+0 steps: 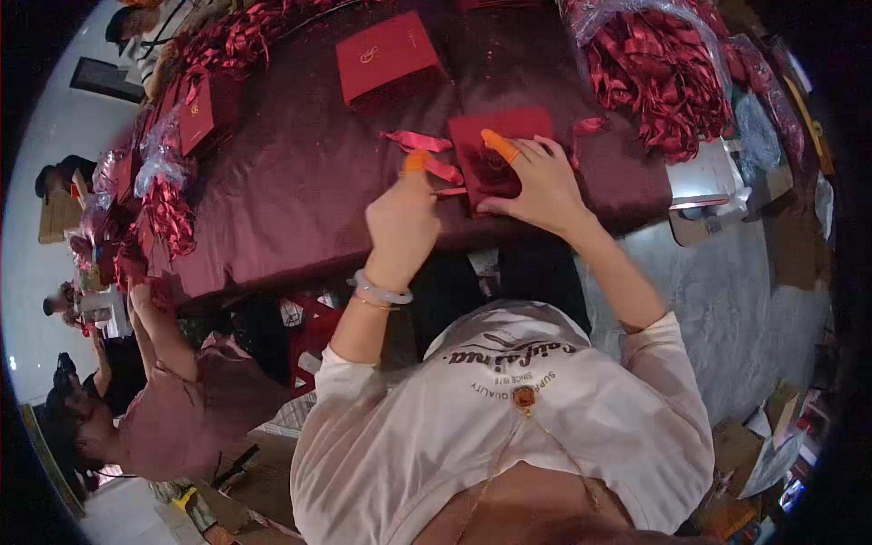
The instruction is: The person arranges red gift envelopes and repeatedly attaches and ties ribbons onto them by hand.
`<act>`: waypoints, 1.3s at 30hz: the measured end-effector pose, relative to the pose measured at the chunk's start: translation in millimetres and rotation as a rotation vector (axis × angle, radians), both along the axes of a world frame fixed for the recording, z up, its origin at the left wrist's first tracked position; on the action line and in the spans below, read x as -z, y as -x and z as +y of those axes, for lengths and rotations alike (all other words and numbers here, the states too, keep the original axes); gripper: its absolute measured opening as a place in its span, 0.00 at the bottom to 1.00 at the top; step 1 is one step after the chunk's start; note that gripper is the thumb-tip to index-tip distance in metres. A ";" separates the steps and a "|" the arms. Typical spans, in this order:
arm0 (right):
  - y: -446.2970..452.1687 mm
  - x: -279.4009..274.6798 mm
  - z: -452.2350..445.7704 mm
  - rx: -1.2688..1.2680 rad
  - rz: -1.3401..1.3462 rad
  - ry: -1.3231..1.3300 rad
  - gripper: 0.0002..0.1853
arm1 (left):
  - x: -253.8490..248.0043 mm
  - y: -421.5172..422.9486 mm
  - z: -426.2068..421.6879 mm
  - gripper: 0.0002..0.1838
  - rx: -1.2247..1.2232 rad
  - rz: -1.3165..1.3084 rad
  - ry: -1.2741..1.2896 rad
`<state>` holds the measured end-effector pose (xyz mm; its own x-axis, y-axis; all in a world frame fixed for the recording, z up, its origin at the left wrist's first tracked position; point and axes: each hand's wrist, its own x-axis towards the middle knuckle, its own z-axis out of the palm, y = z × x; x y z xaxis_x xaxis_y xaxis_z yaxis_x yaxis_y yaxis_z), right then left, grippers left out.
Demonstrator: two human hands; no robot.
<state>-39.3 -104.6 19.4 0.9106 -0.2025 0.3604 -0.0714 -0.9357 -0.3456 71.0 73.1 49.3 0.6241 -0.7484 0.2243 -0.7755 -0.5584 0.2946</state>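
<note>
Just left of the red box point(480, 165), the ribbon point(425, 143) lies by the curled left hand point(403, 216), whose grip I cannot tell; the right hand point(545, 186) spreads across the box.

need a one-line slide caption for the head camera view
Right hand on a box-like red item, left hand beside it near red ribbon, over a dark red tablecloth.

A workshop, by its bagged ribbons point(647, 80), long cloth-covered table point(286, 186) and co-workers point(195, 413).
</note>
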 end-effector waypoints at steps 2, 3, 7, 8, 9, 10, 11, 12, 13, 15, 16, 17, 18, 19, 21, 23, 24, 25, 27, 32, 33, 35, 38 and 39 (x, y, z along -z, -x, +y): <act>-0.8 1.8 -1.2 -0.015 -0.042 0.005 0.46 | -15.5 -17.9 27.7 0.22 0.035 0.271 0.172; -1.2 2.1 -2.5 -0.028 -0.032 -0.012 0.46 | -3.9 -27.1 45.3 0.22 0.023 0.411 0.217; 0.0 4.3 -1.5 -0.038 -0.026 0.022 0.45 | 2.4 -24.9 70.1 0.22 -0.101 0.475 0.252; -0.1 2.3 -1.9 -0.056 -0.009 0.001 0.43 | 8.9 -24.4 72.6 0.23 -0.106 0.495 0.267; 0.3 -0.9 -2.0 -0.073 0.008 0.003 0.39 | 15.9 -22.4 72.6 0.24 -0.109 0.516 0.280; -0.1 5.1 -3.0 -0.099 -0.030 -0.006 0.36 | 17.6 -17.7 65.4 0.24 -0.145 0.471 0.362; 0.9 4.6 -2.5 -0.109 -0.040 0.002 0.35 | 18.5 -12.1 61.3 0.24 -0.190 0.430 0.436; 0.5 3.3 -2.4 -0.124 -0.053 0.007 0.34 | 27.2 -10.3 58.4 0.21 -0.211 0.214 0.406; 0.4 2.9 -1.7 -0.127 -0.071 -0.015 0.33 | 14.2 -5.7 45.1 0.20 -0.205 0.001 0.432; 1.3 2.3 -1.2 -0.124 -0.052 0.004 0.33 | 6.6 14.0 20.5 0.20 -0.211 0.178 0.657; 1.2 1.6 -0.2 -0.122 -0.079 -0.010 0.28 | 5.3 20.1 8.5 0.20 -0.132 0.202 0.607; 0.8 7.3 -1.8 -0.122 -0.078 -0.008 0.28 | 3.6 24.3 -2.7 0.20 -0.057 0.229 0.550; 0.0 17.0 -4.1 -0.119 -0.099 -0.025 0.25 | 11.1 24.3 -13.2 0.21 0.010 0.304 0.576; 0.7 24.6 -6.4 -0.116 -0.121 -0.043 0.21 | 18.2 23.2 -22.0 0.21 0.047 0.273 0.552; 3.6 23.3 -8.5 -0.094 -0.109 -0.084 0.13 | 28.4 20.4 -31.1 0.23 0.138 0.119 0.467; 5.9 22.8 -10.1 -0.121 -0.118 -0.155 0.09 | 32.3 21.6 -29.5 0.23 0.157 0.106 0.412; 6.4 23.0 -9.9 -0.118 -0.118 -0.159 0.09 | 33.6 23.0 -27.7 0.22 0.173 0.095 0.358; 6.0 23.2 -9.5 -0.120 -0.127 -0.178 0.08 | 33.5 24.2 -26.4 0.22 0.143 0.115 0.365; 3.8 23.6 -8.9 -0.125 -0.141 -0.199 0.07 | 35.4 26.5 -22.5 0.22 0.106 0.120 0.345; 4.5 23.8 -9.8 -0.150 -0.103 -0.174 0.07 | 42.4 30.0 -20.0 0.20 0.046 0.172 0.387; 4.7 23.6 -10.2 -0.150 -0.103 -0.177 0.07 | 42.9 32.1 -19.2 0.20 0.040 0.151 0.390; 5.7 23.1 -11.5 -0.178 -0.100 -0.145 0.09 | 42.4 35.6 -19.3 0.19 0.033 0.131 0.391; 12.9 3.6 -7.0 -0.162 -0.245 -0.197 0.12 | 42.3 37.1 -18.2 0.19 0.021 0.068 0.397; 20.0 -13.2 -8.3 -0.085 -0.285 -0.051 0.16 | 46.5 35.4 -18.2 0.20 0.029 0.063 0.417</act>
<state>-59.2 -112.9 32.6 0.7889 -0.1541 0.5949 0.1131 -0.9152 -0.3869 35.6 54.9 2.8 0.6263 -0.6188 0.4742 -0.7625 -0.3596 0.5379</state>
